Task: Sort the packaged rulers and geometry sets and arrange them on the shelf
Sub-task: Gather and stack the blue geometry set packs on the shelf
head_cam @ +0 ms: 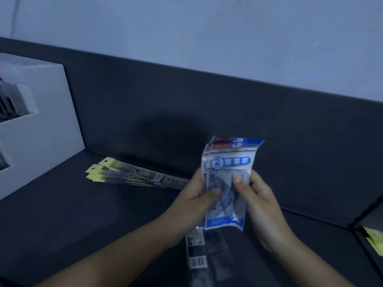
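Sorting looks partway done — left hand (196, 196) and right hand (260, 195) pinch, fingers (237, 180) curled, a stack of geometry-set packets (228, 162) upright between them, while packaged rulers (134, 175) lie fanned on the shelf (83, 214) left of the fingers and another ruler pack (196, 257) waits beneath them.

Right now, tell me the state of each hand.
Left hand: grips the blue geometry-set packets.
Right hand: pinches the same packets' right edge.
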### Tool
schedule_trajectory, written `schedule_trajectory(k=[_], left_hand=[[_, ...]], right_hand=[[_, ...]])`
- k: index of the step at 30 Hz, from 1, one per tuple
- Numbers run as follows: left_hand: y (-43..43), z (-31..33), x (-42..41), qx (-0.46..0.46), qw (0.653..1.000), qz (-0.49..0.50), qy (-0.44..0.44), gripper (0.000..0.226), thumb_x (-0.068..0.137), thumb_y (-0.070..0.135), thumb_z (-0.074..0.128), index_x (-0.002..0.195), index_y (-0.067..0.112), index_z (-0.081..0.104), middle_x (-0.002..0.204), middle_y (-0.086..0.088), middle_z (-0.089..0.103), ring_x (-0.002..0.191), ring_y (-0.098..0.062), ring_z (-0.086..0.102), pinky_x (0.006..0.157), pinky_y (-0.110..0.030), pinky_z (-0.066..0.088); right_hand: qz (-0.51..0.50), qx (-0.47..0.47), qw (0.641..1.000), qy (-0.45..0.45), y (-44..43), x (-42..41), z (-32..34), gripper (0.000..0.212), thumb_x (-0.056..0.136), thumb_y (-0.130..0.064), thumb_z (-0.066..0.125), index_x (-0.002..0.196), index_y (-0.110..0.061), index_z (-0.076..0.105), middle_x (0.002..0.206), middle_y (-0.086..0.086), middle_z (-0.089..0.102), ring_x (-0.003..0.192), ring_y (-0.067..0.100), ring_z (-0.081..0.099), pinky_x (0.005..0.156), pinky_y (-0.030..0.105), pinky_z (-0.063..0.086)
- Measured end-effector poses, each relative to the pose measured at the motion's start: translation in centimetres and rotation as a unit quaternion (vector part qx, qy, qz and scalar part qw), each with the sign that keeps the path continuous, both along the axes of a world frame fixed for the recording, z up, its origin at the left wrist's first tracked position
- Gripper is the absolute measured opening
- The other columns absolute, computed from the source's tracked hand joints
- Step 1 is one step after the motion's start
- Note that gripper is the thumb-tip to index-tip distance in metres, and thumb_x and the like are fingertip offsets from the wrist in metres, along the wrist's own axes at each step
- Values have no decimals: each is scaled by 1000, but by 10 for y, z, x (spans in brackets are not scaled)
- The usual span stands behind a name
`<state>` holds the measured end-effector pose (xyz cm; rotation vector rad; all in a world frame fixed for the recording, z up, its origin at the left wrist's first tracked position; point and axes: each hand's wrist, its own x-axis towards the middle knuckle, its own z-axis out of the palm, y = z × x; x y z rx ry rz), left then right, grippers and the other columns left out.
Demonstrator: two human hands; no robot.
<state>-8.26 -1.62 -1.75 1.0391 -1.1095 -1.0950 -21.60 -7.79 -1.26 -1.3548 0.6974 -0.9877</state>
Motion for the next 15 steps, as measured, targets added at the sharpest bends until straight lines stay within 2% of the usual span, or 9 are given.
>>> schedule_trajectory(k=[1,3,5,7,9,12,15], left_hand=[[-4,-3,-9,6,1000,-6,-5,36,96,4,46,121,29,49,117,9,65,108,-5,62,85,-20,52],[-13,-11,-24,31,999,-6,-25,31,91,13,54,118,26,45,119,3,60,108,-7,60,89,-21,50],[-18,-16,-37,52,997,-7,-48,39,79,19,59,115,21,44,111,4,54,99,-3,55,83,-9,46],[-20,-15,-53,91,994,-33,-58,37,84,15,64,116,18,45,104,5,53,93,-2,51,74,-4,43],[-20,-11,-73,127,985,-89,-76,31,88,18,63,116,21,49,104,7,57,91,-3,54,75,-7,44],[-22,-6,-106,155,969,-187,-46,21,90,13,60,109,23,57,103,4,64,90,-8,62,85,-19,49],[-23,-5,-137,176,959,-219,-40,25,90,3,53,89,27,60,92,9,64,84,-6,61,84,-21,50]], right_hand=[[-12,-4,1000,-10,-2,-9,-3,29,87,-24,55,110,-6,60,105,13,71,94,24,69,75,31,58],[-44,-8,999,-22,-7,-31,-9,51,70,-44,73,104,-8,62,103,15,71,90,23,69,70,30,58],[-84,7,996,-39,-9,-55,-10,62,54,-53,80,99,-13,65,102,15,71,86,22,69,71,35,59],[-123,52,989,-63,-8,-79,-7,42,69,-39,72,100,-12,65,104,18,70,82,23,70,72,41,58],[-132,95,984,-74,-3,-103,-2,24,88,-22,53,105,-8,63,103,17,70,81,24,71,67,41,59],[-160,124,977,-65,14,-124,2,25,95,-17,44,110,-6,62,101,14,72,84,27,71,59,35,59],[-227,153,958,-88,30,-134,-7,27,95,-14,44,114,-3,59,102,17,71,89,31,70,61,36,59]])
